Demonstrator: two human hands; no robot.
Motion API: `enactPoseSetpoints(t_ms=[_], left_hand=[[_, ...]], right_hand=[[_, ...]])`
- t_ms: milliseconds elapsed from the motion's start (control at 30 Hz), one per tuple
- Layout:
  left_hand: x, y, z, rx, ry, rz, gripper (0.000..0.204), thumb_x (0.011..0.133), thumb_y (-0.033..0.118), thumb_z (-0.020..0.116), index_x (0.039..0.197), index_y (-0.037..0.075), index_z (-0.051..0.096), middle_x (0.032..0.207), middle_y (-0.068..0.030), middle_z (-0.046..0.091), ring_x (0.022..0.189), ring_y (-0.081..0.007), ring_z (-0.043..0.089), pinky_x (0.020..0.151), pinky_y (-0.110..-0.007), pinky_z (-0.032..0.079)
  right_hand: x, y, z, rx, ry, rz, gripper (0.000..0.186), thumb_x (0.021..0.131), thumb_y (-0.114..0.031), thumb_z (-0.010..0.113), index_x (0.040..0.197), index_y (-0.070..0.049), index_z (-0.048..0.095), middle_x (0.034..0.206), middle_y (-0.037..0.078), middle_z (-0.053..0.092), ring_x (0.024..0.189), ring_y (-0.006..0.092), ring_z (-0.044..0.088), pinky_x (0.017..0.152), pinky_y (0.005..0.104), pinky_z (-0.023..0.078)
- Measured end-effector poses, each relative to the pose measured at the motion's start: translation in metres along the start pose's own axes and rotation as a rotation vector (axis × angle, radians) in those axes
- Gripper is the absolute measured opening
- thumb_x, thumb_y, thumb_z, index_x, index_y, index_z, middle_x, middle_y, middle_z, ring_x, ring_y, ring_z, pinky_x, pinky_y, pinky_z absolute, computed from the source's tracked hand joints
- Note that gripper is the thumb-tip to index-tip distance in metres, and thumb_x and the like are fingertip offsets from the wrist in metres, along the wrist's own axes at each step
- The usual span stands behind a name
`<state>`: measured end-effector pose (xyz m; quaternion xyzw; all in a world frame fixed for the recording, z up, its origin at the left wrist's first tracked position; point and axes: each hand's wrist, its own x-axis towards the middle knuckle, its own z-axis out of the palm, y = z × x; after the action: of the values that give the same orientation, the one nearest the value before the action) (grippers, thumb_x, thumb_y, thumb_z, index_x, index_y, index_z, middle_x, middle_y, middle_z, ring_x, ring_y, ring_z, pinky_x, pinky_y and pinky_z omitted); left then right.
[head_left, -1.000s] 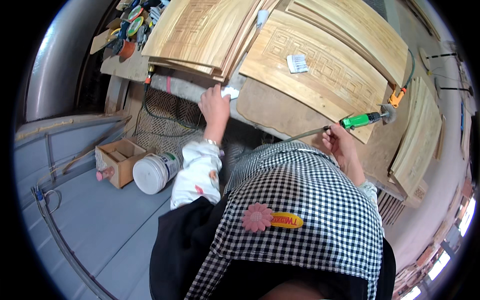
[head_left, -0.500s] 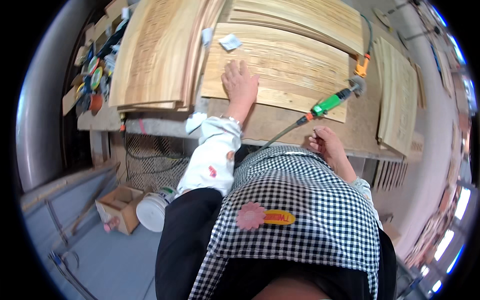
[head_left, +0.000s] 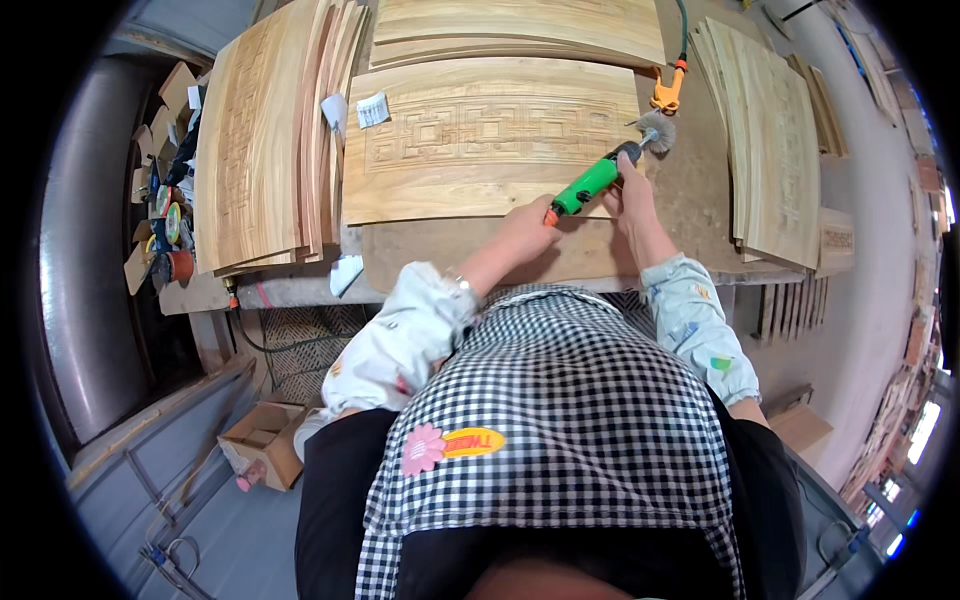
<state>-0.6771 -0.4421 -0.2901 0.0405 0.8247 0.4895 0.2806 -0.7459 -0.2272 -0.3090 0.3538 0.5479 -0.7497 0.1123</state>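
A green rotary tool (head_left: 586,186) with a grey brush wheel (head_left: 658,135) lies diagonally over the carved wooden panel (head_left: 440,190) on the workbench. My left hand (head_left: 524,232) is closed around the tool's rear end by its orange fitting. My right hand (head_left: 634,198) grips the tool near its dark front end. The brush is at the panel's right end; whether it touches the wood I cannot tell. A small pale paper (head_left: 372,109) rests on the panel's upper left.
Stacks of panels stand left (head_left: 240,170), behind (head_left: 510,20) and right (head_left: 770,140). An orange air gun (head_left: 667,92) hangs on a hose at the back right. Spools and cartons (head_left: 176,230) crowd the left. Below are a cardboard box (head_left: 262,432) and the bench's front edge (head_left: 300,292).
My left hand has left the panel's surface and moved right onto the green tool. My right hand has risen to its front end. The view has shifted.
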Motion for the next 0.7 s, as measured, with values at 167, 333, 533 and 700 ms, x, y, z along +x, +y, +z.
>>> enactPoseSetpoints(t_ms=[167, 333, 533, 700], left_hand=[[-0.022, 0.023, -0.013, -0.407, 0.042, -0.231, 0.062, 0.098, 0.039, 0.062, 0.145, 0.002, 0.047, 0.090, -0.0045, 0.066, 0.074, -0.0126, 0.062, 0.069, -0.028, 0.051], [-0.011, 0.025, -0.015, -0.861, -0.051, -0.370, 0.043, 0.097, 0.036, 0.066, 0.123, 0.004, 0.054, 0.087, -0.0054, 0.063, 0.071, -0.0134, 0.062, 0.062, -0.028, 0.054], [-0.022, 0.013, -0.007, -0.813, 0.033, -0.496, 0.033, 0.091, 0.028, 0.074, 0.108, 0.005, 0.058, 0.083, -0.0042, 0.062, 0.067, -0.0105, 0.060, 0.056, -0.025, 0.051], [-0.035, 0.025, -0.013, -0.776, 0.165, -0.588, 0.032, 0.092, 0.032, 0.072, 0.105, 0.005, 0.060, 0.076, -0.0008, 0.062, 0.061, -0.0096, 0.059, 0.054, -0.024, 0.047]], right_hand=[[0.019, 0.010, 0.011, 0.406, -0.158, 0.249, 0.018, 0.096, -0.016, 0.066, 0.091, -0.002, 0.056, 0.072, 0.009, 0.059, 0.067, 0.0262, 0.062, 0.065, 0.0423, 0.055], [-0.037, 0.017, 0.067, 0.220, -0.385, 0.174, 0.020, 0.092, -0.019, 0.072, 0.092, -0.002, 0.061, 0.076, 0.008, 0.062, 0.067, 0.0206, 0.061, 0.065, 0.0347, 0.052], [-0.019, 0.024, 0.072, -0.486, -0.437, 0.183, 0.035, 0.097, -0.037, 0.065, 0.100, -0.002, 0.061, 0.080, 0.009, 0.064, 0.073, 0.0217, 0.066, 0.066, 0.0357, 0.056], [-0.042, 0.000, 0.069, -1.218, -0.381, -0.716, 0.036, 0.095, -0.040, 0.064, 0.090, -0.004, 0.064, 0.071, 0.016, 0.065, 0.066, 0.0339, 0.066, 0.061, 0.0441, 0.053]])
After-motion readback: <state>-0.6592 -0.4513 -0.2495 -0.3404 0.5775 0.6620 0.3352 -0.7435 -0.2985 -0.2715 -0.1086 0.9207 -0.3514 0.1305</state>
